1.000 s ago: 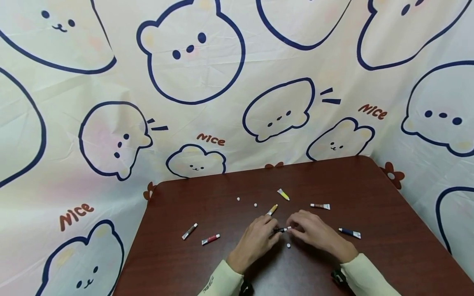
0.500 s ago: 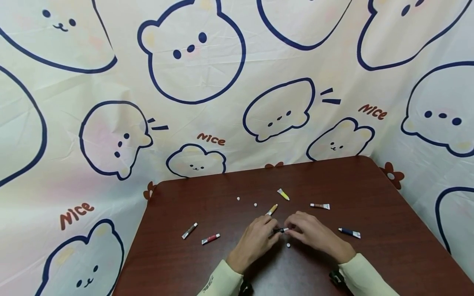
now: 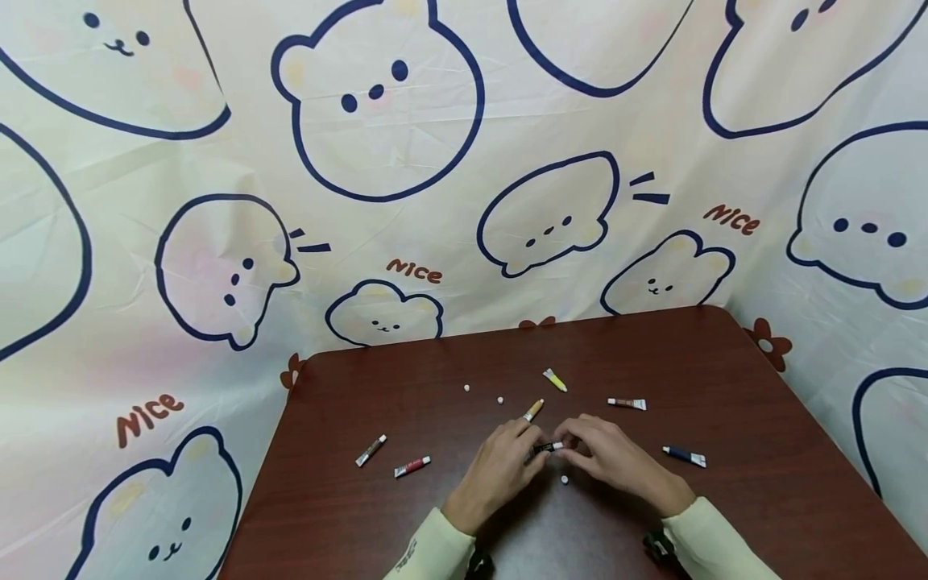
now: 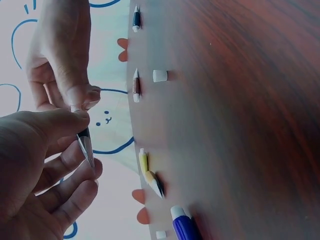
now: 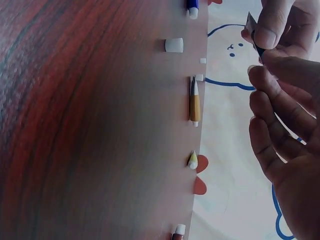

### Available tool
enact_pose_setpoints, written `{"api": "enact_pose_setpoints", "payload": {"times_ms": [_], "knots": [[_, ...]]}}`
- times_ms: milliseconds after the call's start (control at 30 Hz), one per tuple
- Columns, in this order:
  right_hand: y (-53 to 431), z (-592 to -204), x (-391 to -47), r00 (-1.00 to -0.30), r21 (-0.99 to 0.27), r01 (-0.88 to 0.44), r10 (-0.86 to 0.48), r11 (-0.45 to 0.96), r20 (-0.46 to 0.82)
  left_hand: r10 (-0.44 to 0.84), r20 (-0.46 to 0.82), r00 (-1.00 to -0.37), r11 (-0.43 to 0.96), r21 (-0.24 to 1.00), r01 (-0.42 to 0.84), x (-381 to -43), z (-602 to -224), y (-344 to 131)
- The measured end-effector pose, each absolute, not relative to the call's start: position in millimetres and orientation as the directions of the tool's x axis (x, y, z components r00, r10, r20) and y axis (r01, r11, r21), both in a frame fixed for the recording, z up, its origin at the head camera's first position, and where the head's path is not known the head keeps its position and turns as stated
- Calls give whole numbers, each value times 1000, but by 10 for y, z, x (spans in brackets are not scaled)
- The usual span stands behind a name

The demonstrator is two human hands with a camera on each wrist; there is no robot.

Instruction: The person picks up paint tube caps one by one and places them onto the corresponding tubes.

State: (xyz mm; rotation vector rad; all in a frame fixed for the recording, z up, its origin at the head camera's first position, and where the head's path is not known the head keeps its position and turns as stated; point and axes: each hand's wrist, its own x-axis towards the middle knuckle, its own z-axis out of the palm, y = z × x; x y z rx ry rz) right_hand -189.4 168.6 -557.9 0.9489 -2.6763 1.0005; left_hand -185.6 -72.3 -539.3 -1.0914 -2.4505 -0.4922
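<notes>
My left hand (image 3: 496,467) pinches a small black paint tube (image 3: 545,448) between thumb and fingers, its flat silvery end (image 4: 87,150) pointing away from the other hand. At the tube's white capped end (image 3: 557,445), the thumb and fingertips of my right hand (image 3: 609,451) pinch, partly covering it. Both hands meet over the middle of the table. A loose white cap (image 3: 565,480) lies on the wood just below them. Beyond the left hand's knuckles lies an ochre-yellow tube (image 3: 534,409). A blue tube with a white cap (image 4: 185,225) shows in the left wrist view, hidden from the head view.
On the brown table (image 3: 348,532) lie a bright yellow tube (image 3: 555,380), a brown tube (image 3: 627,404), a dark blue tube (image 3: 685,457), a red tube (image 3: 412,466) and a grey-brown tube (image 3: 371,450). Two more white caps (image 3: 500,400) sit farther back. Printed cloth (image 3: 377,234) hangs behind.
The right fingertips have moved slightly left, bringing the white cap against the tube's tip. The tube has tilted up a little in the left hand.
</notes>
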Motion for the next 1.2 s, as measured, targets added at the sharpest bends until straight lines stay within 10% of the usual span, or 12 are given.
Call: {"api": "enact_pose_setpoints", "payload": {"times_ms": [1200], "knots": [[1709,-5636,-1897,-826,-593,-548,-495,590,272,609,521,-598,625,149,766,-1862,-5456,-772]]}}
